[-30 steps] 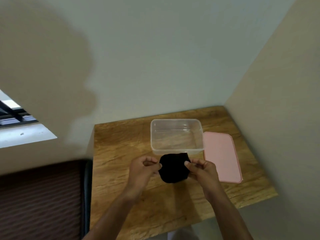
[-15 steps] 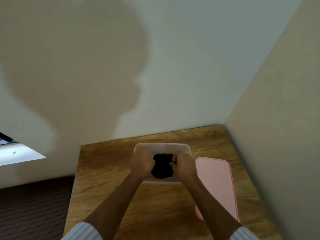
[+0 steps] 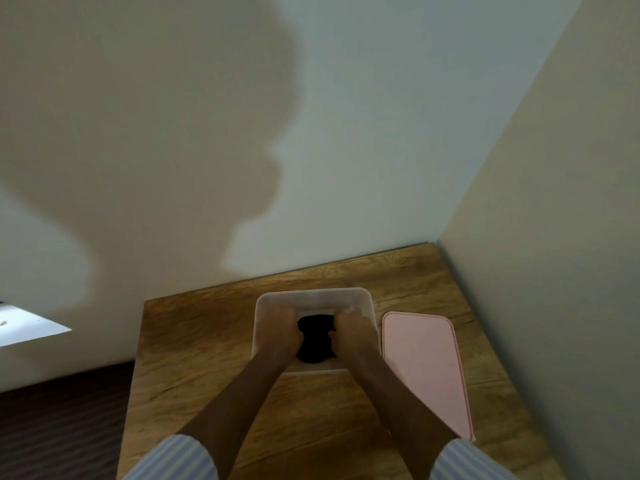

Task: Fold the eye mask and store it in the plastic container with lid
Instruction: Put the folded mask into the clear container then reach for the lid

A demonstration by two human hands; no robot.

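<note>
Both hands press a folded black eye mask down inside a clear plastic box on a wooden table.

The brown wood-grain table (image 3: 214, 348) fills the corner between two pale walls. On it, just right of the box, lies the flat pink rectangular lid (image 3: 424, 368), apart from the box rim. The clear rectangular plastic container (image 3: 313, 295) stands open, with both forearms reaching into it over its near wall. The left hand (image 3: 278, 329) and right hand (image 3: 353, 332) sit inside, fingers curled and closed on the two sides of the bunched black fabric eye mask (image 3: 314, 339), which lies within the container between them. Striped light-blue sleeves (image 3: 173, 459) show at the bottom edge.
</note>
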